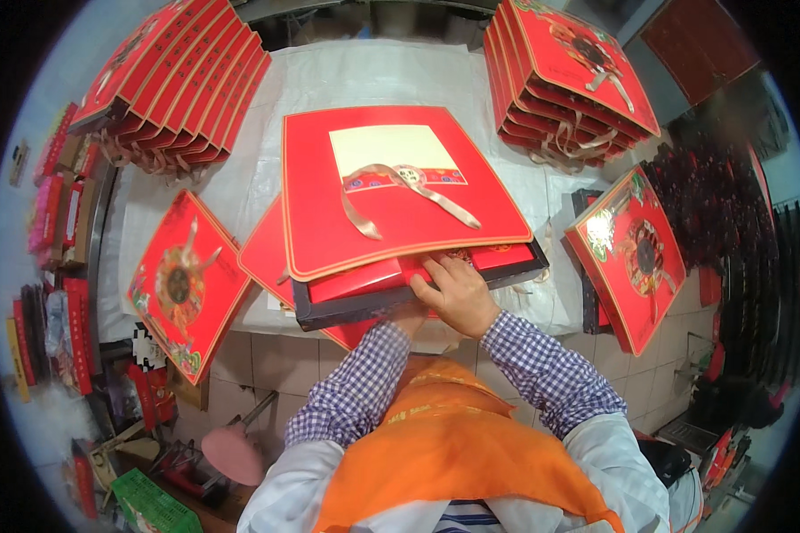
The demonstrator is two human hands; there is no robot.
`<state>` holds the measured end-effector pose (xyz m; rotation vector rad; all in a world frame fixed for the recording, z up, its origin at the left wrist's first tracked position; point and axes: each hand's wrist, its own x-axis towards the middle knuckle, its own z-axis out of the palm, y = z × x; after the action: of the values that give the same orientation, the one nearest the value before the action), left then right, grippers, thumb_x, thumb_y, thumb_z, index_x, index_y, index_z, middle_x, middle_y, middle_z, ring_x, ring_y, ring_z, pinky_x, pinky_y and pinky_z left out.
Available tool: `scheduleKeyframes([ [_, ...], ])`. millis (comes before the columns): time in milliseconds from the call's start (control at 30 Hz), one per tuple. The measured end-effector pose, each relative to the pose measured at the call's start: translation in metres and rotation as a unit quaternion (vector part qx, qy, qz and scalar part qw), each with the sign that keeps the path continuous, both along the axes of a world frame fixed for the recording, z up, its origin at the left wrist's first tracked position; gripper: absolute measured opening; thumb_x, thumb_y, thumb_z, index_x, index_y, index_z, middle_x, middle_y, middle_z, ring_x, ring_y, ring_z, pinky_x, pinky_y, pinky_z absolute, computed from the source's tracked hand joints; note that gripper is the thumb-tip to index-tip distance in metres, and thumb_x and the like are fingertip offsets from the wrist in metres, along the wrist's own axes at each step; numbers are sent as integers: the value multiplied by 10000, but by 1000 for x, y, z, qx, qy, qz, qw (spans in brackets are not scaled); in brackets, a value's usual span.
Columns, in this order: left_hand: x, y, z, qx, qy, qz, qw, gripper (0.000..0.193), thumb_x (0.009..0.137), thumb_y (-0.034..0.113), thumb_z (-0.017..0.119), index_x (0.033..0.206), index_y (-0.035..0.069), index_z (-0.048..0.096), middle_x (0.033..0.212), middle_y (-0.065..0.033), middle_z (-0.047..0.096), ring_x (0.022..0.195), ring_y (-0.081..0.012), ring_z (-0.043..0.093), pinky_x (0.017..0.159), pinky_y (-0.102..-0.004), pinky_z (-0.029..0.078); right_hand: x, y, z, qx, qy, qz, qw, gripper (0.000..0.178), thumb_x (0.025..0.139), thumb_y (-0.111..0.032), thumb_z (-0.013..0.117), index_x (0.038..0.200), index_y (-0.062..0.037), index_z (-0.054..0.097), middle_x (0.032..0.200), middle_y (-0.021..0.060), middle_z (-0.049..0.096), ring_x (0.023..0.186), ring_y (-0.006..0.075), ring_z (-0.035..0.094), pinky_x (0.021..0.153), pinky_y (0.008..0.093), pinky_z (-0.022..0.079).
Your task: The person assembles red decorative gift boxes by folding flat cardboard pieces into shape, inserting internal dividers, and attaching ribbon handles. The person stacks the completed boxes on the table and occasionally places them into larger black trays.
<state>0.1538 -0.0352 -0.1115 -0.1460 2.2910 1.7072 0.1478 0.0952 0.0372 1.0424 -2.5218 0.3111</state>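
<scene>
A large red gift box (311, 204) sits in front of me with its lid slightly raised, a beige ribbon (436, 202) lying on top. Under the lid, red inner packs (356, 278) show inside a black tray (347, 307). My right hand (460, 298) is curled over the tray's front wall, its fingertips partly hidden beneath the lid. Close beside it, my left hand (407, 317) is at the tray's front underside; its fingers are out of sight behind the right hand and the box.
Red boxes stand in rows at the back left (178, 80) and back right (578, 71) of the white-covered table (373, 71). Single red boxes lie at the left (187, 284) and right (636, 258) edges. Below left is a pink round stool seat (232, 453).
</scene>
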Motion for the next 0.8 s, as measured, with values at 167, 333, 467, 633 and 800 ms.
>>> scheduleKeyframes([
  [167,0,22,-6,-44,4,9,999,337,932,129,584,1232,-17,534,1169,-182,624,1068,-338,612,915,-406,502,34,22,10,7,-4,-12,1000,399,814,-183,640,1198,-154,536,1256,162,583,1162,343,573,964,488,471],
  [333,-3,45,-20,-79,16,16,997,322,936,125,578,1222,-19,545,1163,-177,628,1061,-332,616,919,-405,501,66,52,-2,-12,-112,-56,992,549,808,-163,692,1322,-150,500,1350,179,508,1283,334,474,1090,512,347],
  [467,-11,47,-36,-99,27,33,994,310,940,121,573,1215,-20,553,1159,-172,632,1056,-327,618,922,-404,500,113,81,-25,-309,-98,-291,900,595,852,-238,724,1380,-107,482,1404,162,461,1328,319,419,1114,491,312],
  [633,-8,42,-39,-114,35,19,993,296,944,117,567,1205,-22,563,1153,-166,637,1050,-321,622,926,-403,499,137,78,-113,-839,-395,-193,321,502,955,-263,635,1389,-93,447,1399,103,483,1284,273,457,1079,447,363],
  [800,61,17,-41,-104,-3,-56,993,284,948,113,560,1196,-24,573,1147,-161,642,1044,-315,625,930,-401,499,84,32,-128,-878,-430,-136,161,399,946,-210,627,1308,-92,508,1260,73,574,1182,219,538,1031,441,418],
])
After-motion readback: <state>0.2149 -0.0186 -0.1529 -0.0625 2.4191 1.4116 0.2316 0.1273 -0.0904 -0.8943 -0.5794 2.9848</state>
